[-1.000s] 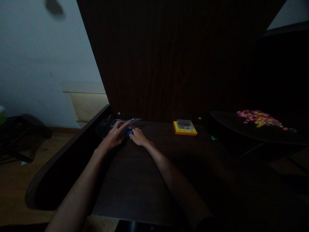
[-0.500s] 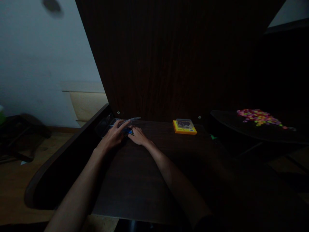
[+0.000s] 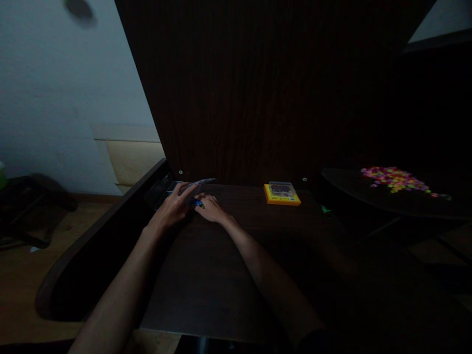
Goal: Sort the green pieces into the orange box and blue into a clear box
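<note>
At the far left of the dark tabletop, my left hand [image 3: 173, 205] is on a clear plastic case [image 3: 202, 182]. Its fingers are spread over the case and its thumb is hidden. The lid of the case tilts up beyond those fingers. Close on the right, my right hand [image 3: 211, 208] has its fingers curled down and inward. Small shiny blue pieces [image 3: 196, 202] show between the two hands, against the right thumb and fingers. Just what the right fingertips pinch is hard to see in the dim light.
A yellow box [image 3: 281, 200] with a clear lidded case [image 3: 282, 188] on it stands at the back. Colourful small beads [image 3: 396, 179] are heaped on a dark surface at right. A raised side panel [image 3: 106, 236] edges the left, and a tall dark panel [image 3: 258, 98] closes the back.
Both hands stay in almost the same place. The right fingers have shifted very slightly at the blue pieces.
</note>
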Tool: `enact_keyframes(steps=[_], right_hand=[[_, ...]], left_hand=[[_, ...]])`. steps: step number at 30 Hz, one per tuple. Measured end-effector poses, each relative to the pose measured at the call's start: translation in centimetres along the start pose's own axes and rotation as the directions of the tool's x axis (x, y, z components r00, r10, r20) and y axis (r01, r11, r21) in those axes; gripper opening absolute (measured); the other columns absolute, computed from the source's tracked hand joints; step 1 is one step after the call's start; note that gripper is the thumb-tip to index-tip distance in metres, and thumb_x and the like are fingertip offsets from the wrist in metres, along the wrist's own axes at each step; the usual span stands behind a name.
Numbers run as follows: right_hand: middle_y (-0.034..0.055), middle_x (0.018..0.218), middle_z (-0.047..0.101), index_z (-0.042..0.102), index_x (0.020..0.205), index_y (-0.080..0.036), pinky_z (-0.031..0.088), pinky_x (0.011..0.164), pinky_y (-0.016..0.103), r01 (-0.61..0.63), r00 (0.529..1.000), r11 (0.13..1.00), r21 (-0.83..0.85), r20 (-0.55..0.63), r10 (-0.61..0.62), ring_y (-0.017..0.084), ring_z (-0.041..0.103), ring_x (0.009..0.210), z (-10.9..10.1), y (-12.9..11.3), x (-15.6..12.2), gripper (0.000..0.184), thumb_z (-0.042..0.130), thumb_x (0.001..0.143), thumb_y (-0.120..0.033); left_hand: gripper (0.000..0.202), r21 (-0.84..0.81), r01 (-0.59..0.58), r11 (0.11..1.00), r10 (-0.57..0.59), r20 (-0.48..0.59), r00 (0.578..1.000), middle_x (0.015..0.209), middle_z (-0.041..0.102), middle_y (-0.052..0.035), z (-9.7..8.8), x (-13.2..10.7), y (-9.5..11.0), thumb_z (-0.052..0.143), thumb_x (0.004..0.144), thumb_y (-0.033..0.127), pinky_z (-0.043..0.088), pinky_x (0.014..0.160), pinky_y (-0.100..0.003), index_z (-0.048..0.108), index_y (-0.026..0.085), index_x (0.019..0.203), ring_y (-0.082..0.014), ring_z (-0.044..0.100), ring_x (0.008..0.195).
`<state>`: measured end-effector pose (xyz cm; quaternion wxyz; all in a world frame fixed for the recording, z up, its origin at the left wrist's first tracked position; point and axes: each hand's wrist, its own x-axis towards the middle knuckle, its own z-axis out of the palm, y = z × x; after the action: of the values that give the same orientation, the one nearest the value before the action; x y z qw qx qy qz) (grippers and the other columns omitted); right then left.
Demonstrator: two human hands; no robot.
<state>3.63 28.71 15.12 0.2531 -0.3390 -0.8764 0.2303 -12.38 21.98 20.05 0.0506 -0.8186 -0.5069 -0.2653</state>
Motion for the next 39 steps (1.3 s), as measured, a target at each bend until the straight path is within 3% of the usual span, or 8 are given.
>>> enact_keyframes(steps=[9, 14, 19, 23, 25, 28, 31, 39], right_hand=[[0.0071, 0.125, 0.055, 0.05, 0.127, -0.02, 0.037, 0.101, 0.033, 0.075, 0.984, 0.991, 0.108, -0.17, -0.056, 0.019, 0.048, 0.117, 0.3, 0.5, -0.1, 0.04, 0.055, 0.087, -0.021], [0.0044, 0.112, 0.062, 0.06, 0.114, -0.022, 0.038, 0.095, 0.033, 0.093, 0.948, 0.995, 0.025, -0.307, -0.081, 0.019, 0.051, 0.105, -0.1, 0.4, -0.5, 0.024, 0.049, 0.094, -0.029], [0.0031, 0.102, 0.067, 0.065, 0.099, -0.022, 0.038, 0.088, 0.032, 0.021, 0.899, 0.998, -0.064, -0.436, -0.047, 0.019, 0.052, 0.097, -0.5, 0.8, -0.6, 0.021, 0.046, 0.097, -0.029], [0.0051, 0.097, 0.066, 0.067, 0.095, -0.022, 0.037, 0.084, 0.032, -0.037, 0.898, 0.983, -0.178, -0.437, -0.046, 0.02, 0.051, 0.094, -0.8, 1.4, -0.5, 0.025, 0.043, 0.098, -0.03], [0.0061, 0.093, 0.066, 0.068, 0.094, -0.022, 0.038, 0.082, 0.032, -0.06, 0.913, 0.968, -0.245, -0.405, -0.046, 0.021, 0.05, 0.093, -0.9, 1.6, -0.3, 0.026, 0.043, 0.098, -0.031], [0.0066, 0.092, 0.065, 0.069, 0.095, -0.022, 0.038, 0.081, 0.033, -0.067, 0.942, 0.942, -0.328, -0.332, -0.049, 0.022, 0.05, 0.093, -0.8, 1.7, 0.1, 0.025, 0.045, 0.097, -0.029], [0.0075, 0.093, 0.064, 0.07, 0.097, -0.021, 0.039, 0.081, 0.033, -0.068, 0.961, 0.929, -0.363, -0.273, -0.036, 0.022, 0.05, 0.096, -0.7, 1.7, 0.6, 0.024, 0.048, 0.096, -0.028], [0.0099, 0.092, 0.061, 0.073, 0.095, -0.021, 0.042, 0.084, 0.035, -0.086, 0.968, 0.965, -0.249, -0.25, 0.022, 0.023, 0.049, 0.095, -0.3, 2.5, 1.7, 0.026, 0.048, 0.093, -0.024]], left_hand=[[0.069, -0.179, 0.11, 0.978, -0.142, -0.178, 0.974, 0.132, 0.044, -0.0104, -0.1, 0.1, -0.3, 0.058, 0.075, 0.012, 0.046, 0.102, -0.046, 0.039, 0.026, 0.14, -0.0264, 0.05, 0.122], [0.071, -0.619, 0.145, 0.772, -0.34, -0.208, 0.917, 0.139, 0.041, -0.0136, 1.3, 0.5, -0.5, 0.066, 0.075, 0.026, 0.054, 0.092, -0.044, 0.035, 0.025, 0.138, -0.0268, 0.057, 0.116], [0.071, -0.733, 0.186, 0.655, -0.485, -0.219, 0.847, 0.146, 0.036, -0.0138, 2.4, 1.0, 0.6, 0.069, 0.074, 0.032, 0.053, 0.094, -0.042, 0.035, 0.026, 0.135, -0.0255, 0.059, 0.114], [0.071, -0.62, 0.364, 0.695, -0.615, -0.249, 0.748, 0.144, 0.039, -0.0186, 2.4, 1.1, 1.5, 0.067, 0.076, 0.032, 0.056, 0.085, -0.042, 0.031, 0.021, 0.138, -0.0249, 0.065, 0.103], [0.06, -0.49, 0.411, 0.769, -0.597, -0.318, 0.737, 0.135, 0.049, -0.0182, 2.2, 1.0, 1.4, 0.062, 0.079, 0.027, 0.056, 0.086, -0.042, 0.038, 0.017, 0.133, -0.0244, 0.065, 0.1], [0.038, -0.236, 0.442, 0.866, -0.5, -0.352, 0.791, 0.113, 0.063, -0.0151, 2.1, 0.8, 1.1, 0.052, 0.079, 0.017, 0.053, 0.089, -0.041, 0.053, 0.012, 0.117, -0.0247, 0.064, 0.099], [0.024, -0.021, 0.471, 0.882, -0.46, -0.263, 0.848, 0.098, 0.066, -0.0134, 2.3, 0.6, 1.2, 0.048, 0.079, 0.015, 0.052, 0.088, -0.039, 0.06, 0.012, 0.099, -0.0256, 0.065, 0.094], [0.017, 0.171, 0.494, 0.852, -0.479, -0.126, 0.869, 0.091, 0.067, -0.0116, 3.4, 0.8, 3.4, 0.046, 0.082, 0.022, 0.051, 0.08, -0.036, 0.061, 0.016, 0.089, -0.0254, 0.064, 0.089]])
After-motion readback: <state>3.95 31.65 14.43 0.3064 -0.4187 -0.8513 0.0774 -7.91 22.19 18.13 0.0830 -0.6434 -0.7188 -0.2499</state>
